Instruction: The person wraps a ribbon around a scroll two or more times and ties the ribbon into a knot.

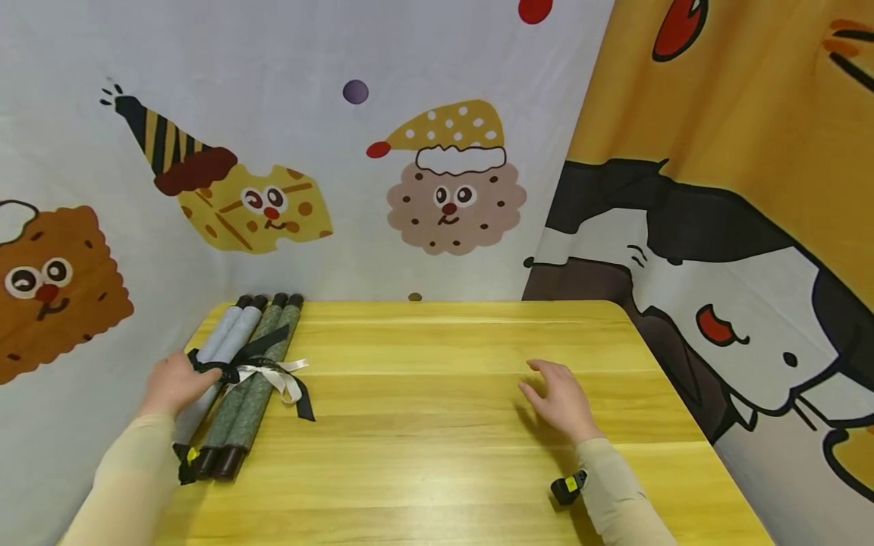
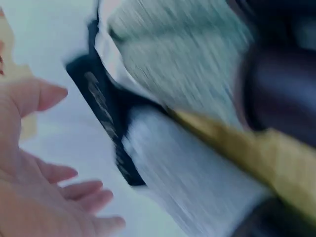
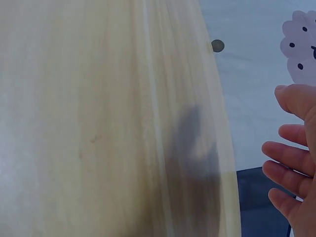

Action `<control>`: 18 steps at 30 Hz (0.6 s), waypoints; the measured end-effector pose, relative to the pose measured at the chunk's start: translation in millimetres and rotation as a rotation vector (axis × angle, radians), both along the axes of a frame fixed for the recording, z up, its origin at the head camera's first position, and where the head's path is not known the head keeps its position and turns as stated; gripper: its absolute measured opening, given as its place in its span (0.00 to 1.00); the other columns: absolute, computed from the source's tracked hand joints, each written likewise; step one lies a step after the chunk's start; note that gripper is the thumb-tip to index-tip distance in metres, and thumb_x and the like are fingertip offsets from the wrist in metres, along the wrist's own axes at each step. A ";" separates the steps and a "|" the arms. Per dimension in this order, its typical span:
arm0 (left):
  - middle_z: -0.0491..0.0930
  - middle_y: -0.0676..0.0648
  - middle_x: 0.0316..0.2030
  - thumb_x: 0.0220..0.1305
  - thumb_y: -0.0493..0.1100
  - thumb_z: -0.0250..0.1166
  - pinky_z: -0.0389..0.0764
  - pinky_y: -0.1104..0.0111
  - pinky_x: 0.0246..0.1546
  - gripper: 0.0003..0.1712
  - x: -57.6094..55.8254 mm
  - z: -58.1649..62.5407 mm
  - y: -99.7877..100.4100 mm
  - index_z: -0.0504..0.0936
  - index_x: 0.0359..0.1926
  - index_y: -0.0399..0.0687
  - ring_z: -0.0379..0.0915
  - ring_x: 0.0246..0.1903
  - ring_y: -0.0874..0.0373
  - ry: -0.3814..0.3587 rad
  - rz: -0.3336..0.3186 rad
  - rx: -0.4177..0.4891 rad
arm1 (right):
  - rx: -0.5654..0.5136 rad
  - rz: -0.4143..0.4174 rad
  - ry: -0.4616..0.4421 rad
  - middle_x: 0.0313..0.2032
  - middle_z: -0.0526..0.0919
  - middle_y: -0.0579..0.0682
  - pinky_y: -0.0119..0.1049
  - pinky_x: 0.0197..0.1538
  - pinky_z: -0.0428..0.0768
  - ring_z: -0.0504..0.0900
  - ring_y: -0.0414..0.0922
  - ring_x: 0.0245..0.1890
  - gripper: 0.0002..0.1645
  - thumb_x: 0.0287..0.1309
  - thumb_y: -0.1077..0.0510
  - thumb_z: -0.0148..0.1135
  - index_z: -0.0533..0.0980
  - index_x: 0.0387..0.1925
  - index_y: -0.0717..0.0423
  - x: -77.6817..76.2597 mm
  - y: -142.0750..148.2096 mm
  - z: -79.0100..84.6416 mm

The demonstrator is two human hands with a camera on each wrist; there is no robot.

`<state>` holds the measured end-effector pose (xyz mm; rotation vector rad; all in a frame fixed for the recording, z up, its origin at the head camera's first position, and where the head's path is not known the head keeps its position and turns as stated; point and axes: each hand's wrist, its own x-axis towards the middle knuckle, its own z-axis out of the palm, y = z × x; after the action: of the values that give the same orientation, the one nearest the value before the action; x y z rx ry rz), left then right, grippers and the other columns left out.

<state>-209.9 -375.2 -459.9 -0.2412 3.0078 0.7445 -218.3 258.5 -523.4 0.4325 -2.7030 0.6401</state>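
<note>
Several rolled scrolls with dark end knobs lie side by side at the table's left: two pale grey scrolls and two green scrolls. A black ribbon and a white ribbon are tied across them. My left hand is over the grey pair at the black ribbon. In the left wrist view, its fingers are spread, with a gap between them and the blurred grey scroll. Above the table's right half hovers my right hand, fingers loosely bent and holding nothing.
The scrolls lie on a yellow wooden table with rounded far corners. Behind it hangs a white cloth with cartoon prints, and a yellow patterned curtain hangs at the right. A small black device is on my right wrist.
</note>
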 end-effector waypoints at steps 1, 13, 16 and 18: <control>0.60 0.10 0.49 0.67 0.50 0.58 0.70 0.36 0.41 0.42 -0.4 2.3 5.0 0.59 0.55 0.07 0.61 0.47 0.18 0.030 0.000 -0.007 | 0.000 0.001 -0.001 0.53 0.80 0.61 0.57 0.58 0.73 0.75 0.60 0.56 0.30 0.61 0.51 0.69 0.75 0.59 0.64 -0.3 -0.7 1.2; 0.56 0.14 0.61 0.68 0.49 0.61 0.60 0.31 0.55 0.46 -1.4 20.2 95.5 0.53 0.66 0.12 0.54 0.59 0.19 0.225 -0.125 -0.022 | 0.021 0.042 0.057 0.55 0.79 0.62 0.57 0.60 0.71 0.74 0.61 0.57 0.31 0.60 0.51 0.70 0.74 0.60 0.64 -4.5 -3.4 22.4; 0.58 0.16 0.62 0.67 0.49 0.62 0.61 0.33 0.57 0.47 -0.8 19.1 118.2 0.53 0.66 0.13 0.55 0.60 0.21 0.265 -0.157 -0.031 | 0.044 0.073 0.087 0.56 0.78 0.61 0.56 0.61 0.69 0.73 0.60 0.58 0.32 0.60 0.50 0.70 0.74 0.60 0.64 -8.7 -6.4 30.6; 0.60 0.17 0.61 0.66 0.50 0.64 0.61 0.35 0.58 0.47 0.6 16.8 133.0 0.55 0.66 0.14 0.57 0.60 0.22 0.314 -0.182 -0.045 | 0.065 0.091 0.101 0.57 0.78 0.61 0.56 0.62 0.68 0.73 0.60 0.59 0.33 0.60 0.49 0.70 0.74 0.61 0.63 -9.8 -9.3 36.2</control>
<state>-209.3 -242.2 -443.1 0.1634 3.2797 0.7623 -228.1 249.2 -487.2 0.5904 -2.6263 0.5406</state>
